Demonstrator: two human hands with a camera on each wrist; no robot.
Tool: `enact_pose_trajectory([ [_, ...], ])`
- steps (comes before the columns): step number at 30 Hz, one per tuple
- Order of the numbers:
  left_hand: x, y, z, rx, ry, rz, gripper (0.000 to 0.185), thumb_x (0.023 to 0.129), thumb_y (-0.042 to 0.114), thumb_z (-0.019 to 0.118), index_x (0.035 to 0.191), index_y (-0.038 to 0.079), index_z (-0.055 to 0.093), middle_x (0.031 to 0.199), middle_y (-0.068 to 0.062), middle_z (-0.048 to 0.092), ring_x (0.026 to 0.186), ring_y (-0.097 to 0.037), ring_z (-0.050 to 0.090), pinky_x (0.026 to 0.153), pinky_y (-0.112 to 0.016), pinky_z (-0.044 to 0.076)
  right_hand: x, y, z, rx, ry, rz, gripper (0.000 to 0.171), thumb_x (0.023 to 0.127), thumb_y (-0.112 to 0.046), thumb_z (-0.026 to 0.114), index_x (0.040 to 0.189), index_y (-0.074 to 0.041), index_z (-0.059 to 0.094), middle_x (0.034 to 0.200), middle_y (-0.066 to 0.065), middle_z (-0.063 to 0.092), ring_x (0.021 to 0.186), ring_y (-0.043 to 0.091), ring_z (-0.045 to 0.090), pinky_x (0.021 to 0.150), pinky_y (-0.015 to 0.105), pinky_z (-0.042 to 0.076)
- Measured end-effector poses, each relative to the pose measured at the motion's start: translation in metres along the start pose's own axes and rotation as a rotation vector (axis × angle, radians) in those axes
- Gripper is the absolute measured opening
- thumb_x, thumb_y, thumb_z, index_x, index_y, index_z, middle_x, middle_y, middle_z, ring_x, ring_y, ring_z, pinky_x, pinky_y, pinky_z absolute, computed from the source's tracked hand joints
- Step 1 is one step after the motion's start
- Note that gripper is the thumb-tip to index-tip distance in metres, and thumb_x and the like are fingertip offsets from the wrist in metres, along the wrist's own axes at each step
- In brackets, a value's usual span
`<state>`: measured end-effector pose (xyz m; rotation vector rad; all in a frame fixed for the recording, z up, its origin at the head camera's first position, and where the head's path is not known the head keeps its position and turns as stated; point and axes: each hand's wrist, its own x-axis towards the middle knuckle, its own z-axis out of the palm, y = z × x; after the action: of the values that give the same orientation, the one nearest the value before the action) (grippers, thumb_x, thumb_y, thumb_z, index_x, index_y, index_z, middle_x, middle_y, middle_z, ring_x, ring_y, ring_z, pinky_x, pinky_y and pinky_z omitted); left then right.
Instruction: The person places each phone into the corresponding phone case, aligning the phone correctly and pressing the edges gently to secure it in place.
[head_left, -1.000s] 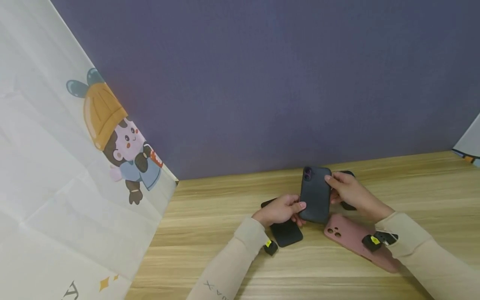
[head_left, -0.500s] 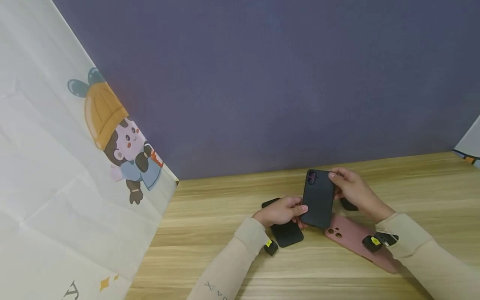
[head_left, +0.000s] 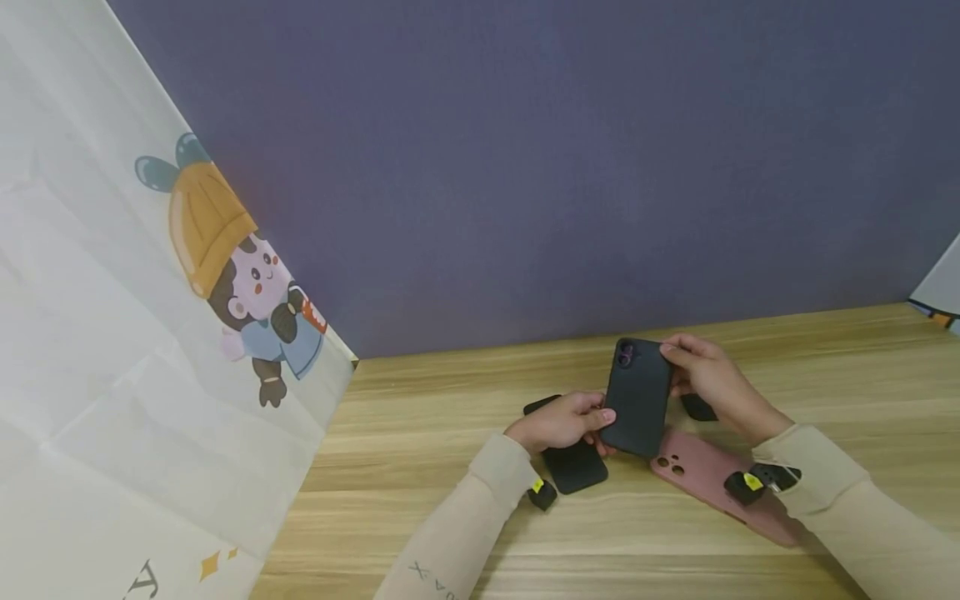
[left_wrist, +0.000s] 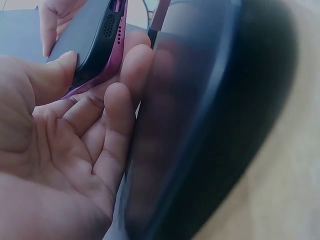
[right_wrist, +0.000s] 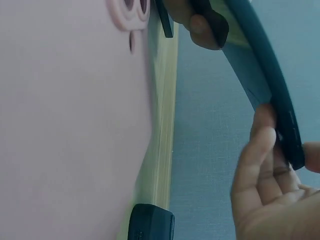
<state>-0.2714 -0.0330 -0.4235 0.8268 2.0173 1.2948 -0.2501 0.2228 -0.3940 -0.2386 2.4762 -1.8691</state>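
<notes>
In the head view, both hands hold a phone with a black phone case [head_left: 637, 400] on its back, camera side up. My left hand [head_left: 558, 421] pinches the lower left edge, thumb on top. My right hand [head_left: 705, 375] grips the upper right edge. The left wrist view shows the phone's purple frame [left_wrist: 118, 52] sticking out below the case's edge, beside the speaker holes. Under my left hand lies a glossy black phone [head_left: 576, 471]. A pink phone case [head_left: 712, 479] lies on the table below my right hand.
Another black, rounded object [head_left: 699, 407] lies partly hidden behind my right hand. The wooden table [head_left: 420, 433] meets a purple-blue panel [head_left: 525, 183] at the back. A white sheet with a cartoon figure [head_left: 258, 279] stands at the left.
The phone and black case have shifted slightly right and tilted a little clockwise. My right hand has moved slightly along the edge, covering more of the black object behind it.
</notes>
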Motion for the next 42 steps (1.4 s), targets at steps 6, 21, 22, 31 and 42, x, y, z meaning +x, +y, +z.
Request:
enact_pose_trajectory([
  [6,0.000,-0.001,0.000,-0.023,0.031,-0.018,0.028,0.110,0.024,0.045,0.119,0.003,0.061,0.088,-0.010,0.071,0.077,-0.010,0.068,0.074,-0.023,0.055,0.002,-0.002,0.002,-0.035,-0.104,0.085,0.050,0.110,-0.040,0.043,0.134,0.004,0.048,0.091,-0.001,0.064,0.078,0.011,0.065,0.073,0.036,0.059],
  [21,0.003,-0.003,0.003,-0.189,0.138,-0.054,0.032,0.110,0.022,0.045,0.126,0.000,0.062,0.102,-0.029,0.073,0.076,-0.011,0.069,0.072,-0.024,0.057,-0.001,0.001,0.017,-0.097,-0.318,0.108,0.055,0.109,-0.023,0.049,0.145,0.017,0.034,0.102,0.016,0.070,0.086,0.018,0.070,0.071,0.033,0.060],
  [22,0.003,-0.003,0.003,-0.193,0.134,-0.056,0.031,0.110,0.022,0.045,0.126,0.000,0.062,0.102,-0.028,0.073,0.076,-0.011,0.069,0.072,-0.023,0.056,-0.002,0.001,0.017,-0.100,-0.315,0.107,0.054,0.110,-0.022,0.049,0.144,0.017,0.035,0.102,0.017,0.070,0.086,0.018,0.070,0.071,0.033,0.060],
  [31,0.006,-0.004,0.000,-0.238,0.158,-0.069,0.014,0.106,0.020,0.056,0.111,0.007,0.055,0.092,-0.017,0.075,0.073,-0.012,0.069,0.069,-0.025,0.058,-0.002,-0.001,0.017,-0.077,-0.258,0.116,0.048,0.110,-0.018,0.046,0.143,0.016,0.037,0.110,0.022,0.070,0.093,0.021,0.072,0.077,0.035,0.061],
  [42,0.005,-0.004,0.001,-0.170,0.200,-0.072,0.032,0.105,0.032,0.060,0.100,0.002,0.070,0.084,-0.007,0.074,0.070,-0.012,0.068,0.067,-0.026,0.059,-0.001,-0.001,0.015,-0.106,-0.206,0.083,0.047,0.110,-0.024,0.047,0.140,0.012,0.044,0.107,0.016,0.070,0.090,0.019,0.070,0.078,0.040,0.061],
])
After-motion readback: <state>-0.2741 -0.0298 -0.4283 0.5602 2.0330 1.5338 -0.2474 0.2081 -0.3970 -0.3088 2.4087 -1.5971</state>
